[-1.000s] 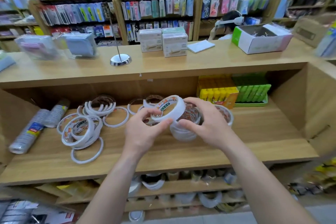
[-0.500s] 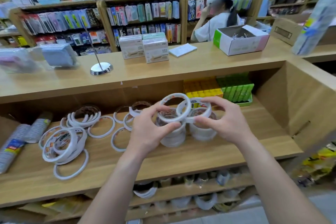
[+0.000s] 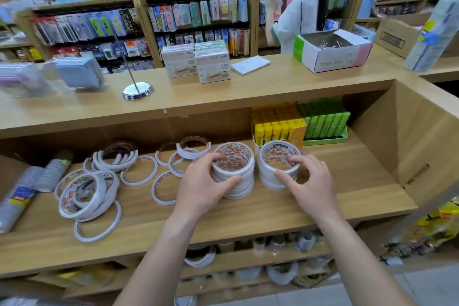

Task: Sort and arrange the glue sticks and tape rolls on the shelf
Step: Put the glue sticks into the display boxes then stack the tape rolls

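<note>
The left stack of tape rolls (image 3: 239,190) and the right stack of tape rolls (image 3: 266,176) are stood side by side on the shelf (image 3: 352,181), just in front of the yellow glue stick box (image 3: 278,129). The left stack is gripped by the left hand (image 3: 201,186), with the thumb at the near side and the fingers curled over the rim. The right stack is gripped likewise by the right hand (image 3: 310,181). Green glue sticks (image 3: 325,123) are set just right of the box, and loose tape rolls (image 3: 99,181) are scattered well to its left.

Bright, even shop light (soft shadows); edges blurred and bowed, centre sharp.
</note>
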`<state>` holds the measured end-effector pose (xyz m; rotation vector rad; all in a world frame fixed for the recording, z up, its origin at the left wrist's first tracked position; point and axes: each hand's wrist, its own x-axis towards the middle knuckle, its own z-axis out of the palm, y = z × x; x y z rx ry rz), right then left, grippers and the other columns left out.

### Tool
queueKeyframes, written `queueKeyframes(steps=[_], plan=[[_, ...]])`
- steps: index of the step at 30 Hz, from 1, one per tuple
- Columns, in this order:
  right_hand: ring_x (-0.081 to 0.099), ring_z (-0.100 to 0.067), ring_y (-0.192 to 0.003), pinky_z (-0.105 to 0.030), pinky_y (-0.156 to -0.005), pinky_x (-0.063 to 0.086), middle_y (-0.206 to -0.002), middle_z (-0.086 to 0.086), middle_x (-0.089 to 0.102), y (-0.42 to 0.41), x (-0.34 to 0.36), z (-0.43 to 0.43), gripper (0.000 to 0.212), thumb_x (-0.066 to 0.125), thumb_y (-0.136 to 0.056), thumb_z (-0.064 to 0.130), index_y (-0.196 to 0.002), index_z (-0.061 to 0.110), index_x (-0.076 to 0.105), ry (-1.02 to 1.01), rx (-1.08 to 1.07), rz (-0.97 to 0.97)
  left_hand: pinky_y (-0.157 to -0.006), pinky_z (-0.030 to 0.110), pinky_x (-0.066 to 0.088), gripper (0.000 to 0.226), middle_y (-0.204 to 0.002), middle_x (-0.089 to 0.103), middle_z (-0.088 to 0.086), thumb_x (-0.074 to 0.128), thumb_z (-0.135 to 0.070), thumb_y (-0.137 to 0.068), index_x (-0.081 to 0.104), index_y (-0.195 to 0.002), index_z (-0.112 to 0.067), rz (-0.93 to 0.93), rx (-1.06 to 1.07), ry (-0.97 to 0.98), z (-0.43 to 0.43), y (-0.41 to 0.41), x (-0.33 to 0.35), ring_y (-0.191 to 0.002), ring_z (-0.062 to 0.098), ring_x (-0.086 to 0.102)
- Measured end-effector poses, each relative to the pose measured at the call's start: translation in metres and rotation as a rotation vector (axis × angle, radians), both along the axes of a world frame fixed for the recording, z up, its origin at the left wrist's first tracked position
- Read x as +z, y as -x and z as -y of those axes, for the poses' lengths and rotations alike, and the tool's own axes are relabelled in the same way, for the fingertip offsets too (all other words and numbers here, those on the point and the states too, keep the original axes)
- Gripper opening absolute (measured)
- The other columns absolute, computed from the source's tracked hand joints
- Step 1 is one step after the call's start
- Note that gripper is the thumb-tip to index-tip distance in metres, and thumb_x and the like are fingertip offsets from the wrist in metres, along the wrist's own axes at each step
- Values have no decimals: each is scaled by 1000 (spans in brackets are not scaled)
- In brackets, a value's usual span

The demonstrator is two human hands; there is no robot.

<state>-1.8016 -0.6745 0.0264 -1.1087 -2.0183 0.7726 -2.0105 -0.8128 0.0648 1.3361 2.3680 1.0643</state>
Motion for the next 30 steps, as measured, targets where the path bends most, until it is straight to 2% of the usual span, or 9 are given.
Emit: queueKeyframes(steps=[3, 5, 8, 13, 16, 20, 23, 25, 30], plan=[[46, -18, -124, -32, -94, 37, -128, 8, 57, 1, 0, 2, 49, 70, -78, 60, -116, 30, 64, -19, 6, 57, -104, 30, 45, 76, -137, 55, -21, 80, -58, -73, 49, -139, -37, 10, -21, -16, 1, 0, -1, -129, 4, 48], [40, -21, -128, -33, -98, 34, -139, 4, 51, 5, 6, 5, 46, 73, -81, 53, -120, 30, 65, -130, -49, 97, -105, 29, 44, 86, -142, 51, -22, 80, -60, -72, 40, -146, -39, 6, -46, -2, 2, 0, -2, -132, 3, 46], [44, -21, -122, -35, -101, 38, -131, 2, 56, 26, 26, 21, 39, 63, -84, 50, -114, 27, 68, -348, -37, 67, -107, 27, 41, 98, -148, 44, -23, 78, -65, -71, 31, -153, -38, 22, -25, -3, 14, 11, -4, -134, 0, 42], [57, -15, -99, -35, -86, 47, -102, 8, 66, 101, 57, 67, 19, 61, -87, 36, -97, 24, 71, -464, 253, 25, -100, 34, 45, 57, -143, 53, -11, 67, -65, -80, 61, -128, -35, -344, 172, 227, 67, 52, -26, -125, 16, 50], [59, -14, -97, -35, -83, 51, -101, 6, 65, 148, 64, 101, 17, 57, -93, 27, -103, 20, 69, -334, 465, 65, -91, 37, 50, 31, -135, 58, -8, 69, -55, -84, 71, -106, -33, -361, 174, 249, 99, 63, -48, -115, 20, 56], [46, -24, -124, -35, -102, 39, -133, -6, 50, 193, 50, 135, 35, 47, -100, 23, -134, 14, 53, -109, 519, 305, -92, 33, 50, 15, -130, 59, -2, 74, -39, -85, 72, -89, -25, -266, 306, 84, 138, 76, -57, -122, 19, 55], [28, -34, -139, -43, -113, 30, -151, -13, 33, 207, 31, 141, 47, 47, -98, 23, -143, 8, 44, -14, 386, 486, -95, 35, 51, 19, -134, 55, 1, 74, -41, -84, 66, -88, -24, -214, 350, 81, 154, 80, -59, -134, 18, 48], [26, -35, -139, -41, -116, 22, -151, -14, 35, 207, 18, 142, 49, 48, -97, 23, -143, 6, 45, -12, 379, 551, -97, 34, 48, 28, -128, 55, -2, 75, -49, -81, 61, -86, -26, -194, 342, 113, 157, 84, -57, -133, 19, 45], [40, -26, -131, -36, -116, 28, -131, -3, 54, 188, 3, 140, 40, 58, -92, 26, -131, 17, 55, -85, 346, 458, -91, 31, 43, 42, -88, 46, -17, 78, -62, -71, 49, -74, -32, -219, 305, 137, 155, 94, -51, -105, 15, 45]])
